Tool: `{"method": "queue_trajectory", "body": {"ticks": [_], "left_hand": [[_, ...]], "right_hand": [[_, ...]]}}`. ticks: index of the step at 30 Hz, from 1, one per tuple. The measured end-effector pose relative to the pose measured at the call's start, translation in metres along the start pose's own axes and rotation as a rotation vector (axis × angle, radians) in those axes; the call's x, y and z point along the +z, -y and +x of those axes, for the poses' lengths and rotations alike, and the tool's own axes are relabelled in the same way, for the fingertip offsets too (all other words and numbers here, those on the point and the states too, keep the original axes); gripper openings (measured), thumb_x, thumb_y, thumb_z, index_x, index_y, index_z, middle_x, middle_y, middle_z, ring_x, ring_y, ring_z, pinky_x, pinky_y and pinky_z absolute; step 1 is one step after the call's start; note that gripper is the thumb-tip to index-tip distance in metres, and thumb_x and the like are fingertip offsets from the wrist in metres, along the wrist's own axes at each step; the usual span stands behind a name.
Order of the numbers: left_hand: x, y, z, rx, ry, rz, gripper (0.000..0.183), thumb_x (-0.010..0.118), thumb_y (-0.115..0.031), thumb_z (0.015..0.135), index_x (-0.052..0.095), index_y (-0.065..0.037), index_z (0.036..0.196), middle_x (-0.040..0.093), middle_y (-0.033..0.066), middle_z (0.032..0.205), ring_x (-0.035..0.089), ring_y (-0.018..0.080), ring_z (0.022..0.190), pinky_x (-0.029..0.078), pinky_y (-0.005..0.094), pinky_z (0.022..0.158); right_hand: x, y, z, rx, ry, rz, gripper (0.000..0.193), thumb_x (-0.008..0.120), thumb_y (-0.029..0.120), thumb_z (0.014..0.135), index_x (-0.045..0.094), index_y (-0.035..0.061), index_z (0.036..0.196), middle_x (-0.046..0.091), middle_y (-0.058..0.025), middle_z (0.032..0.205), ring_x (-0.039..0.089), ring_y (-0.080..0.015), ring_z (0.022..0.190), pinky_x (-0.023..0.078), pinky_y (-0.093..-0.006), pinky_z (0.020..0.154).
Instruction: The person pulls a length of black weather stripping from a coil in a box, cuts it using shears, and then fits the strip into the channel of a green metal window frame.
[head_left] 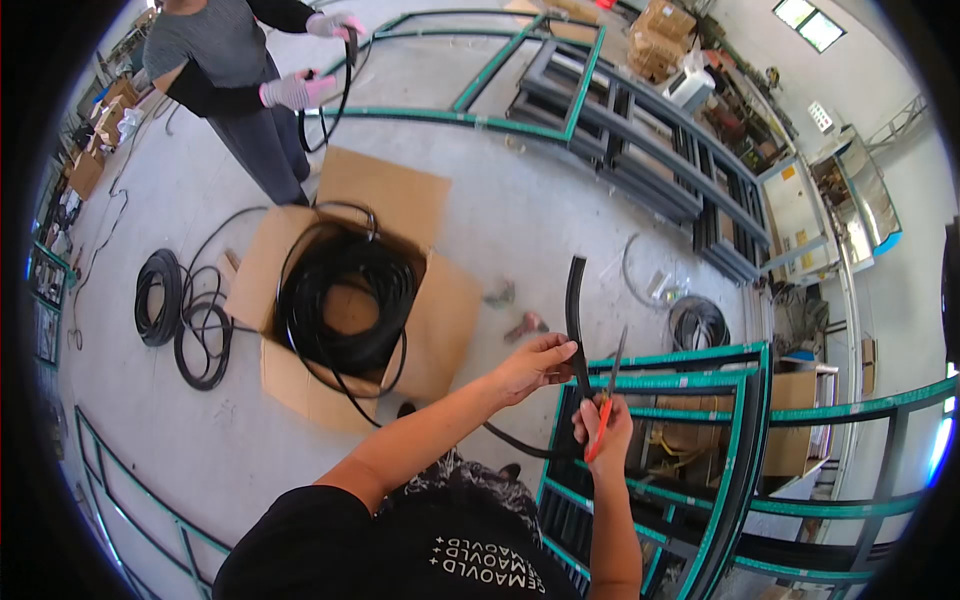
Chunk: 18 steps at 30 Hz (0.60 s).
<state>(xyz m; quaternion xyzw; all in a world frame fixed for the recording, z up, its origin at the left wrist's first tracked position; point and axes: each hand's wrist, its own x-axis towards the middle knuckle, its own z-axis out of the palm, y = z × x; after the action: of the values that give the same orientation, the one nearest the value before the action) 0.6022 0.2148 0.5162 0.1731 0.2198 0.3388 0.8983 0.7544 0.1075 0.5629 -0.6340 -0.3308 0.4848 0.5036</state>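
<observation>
My left hand (pixel 532 368) pinches a black rubber sealing strip (pixel 574 300), whose free end sticks up past the fingers. Just below it, my right hand (pixel 614 432) grips red-handled scissors (pixel 600 428), with the pointed blades aimed away from me. The strip also runs down to my right hand, apparently touching its fingers. From there it hangs and curves back to the left. A coil of the same sort of black strip (pixel 392 285) lies in an open cardboard box (pixel 450 320) to the left.
Green-edged frames (pixel 745 430) stand close at my right. Dark grey frames (pixel 650 180) are stacked beyond. Loose black coils (pixel 158 300) lie left of the box. A power drill (pixel 525 325) rests on the floor. A gloved co-worker (pixel 225 70) at the far left holds black strip.
</observation>
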Motion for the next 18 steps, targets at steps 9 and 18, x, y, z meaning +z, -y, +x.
{"method": "queue_trajectory", "body": {"ticks": [9,18], "left_hand": [[0.009,0.276,0.028,0.031,0.02,0.59,0.042,0.047,-0.035,0.099,0.047,-0.002,0.123,0.056,0.0105,0.117,0.055,0.0214,0.107,0.04,0.0355,0.098],[0.192,0.518,0.099,-0.327,-0.326,-0.54,0.027,0.055,-0.03,0.095,0.049,-0.005,0.103,0.061,0.0075,0.079,0.063,0.0181,0.069,0.055,0.0326,0.067]], "right_hand": [[-0.16,-0.064,0.037,0.124,0.045,-0.092,0.018,0.065,0.009,0.087,0.049,0.0034,0.086,0.059,-0.0088,0.067,0.05,-0.0117,0.046,0.039,-0.0251,0.042],[-0.415,-0.217,0.119,0.528,0.528,-1.016,0.021,0.067,0.018,0.082,0.055,0.0006,0.084,0.063,-0.0122,0.068,0.062,-0.0217,0.055,0.047,-0.033,0.049]]}}
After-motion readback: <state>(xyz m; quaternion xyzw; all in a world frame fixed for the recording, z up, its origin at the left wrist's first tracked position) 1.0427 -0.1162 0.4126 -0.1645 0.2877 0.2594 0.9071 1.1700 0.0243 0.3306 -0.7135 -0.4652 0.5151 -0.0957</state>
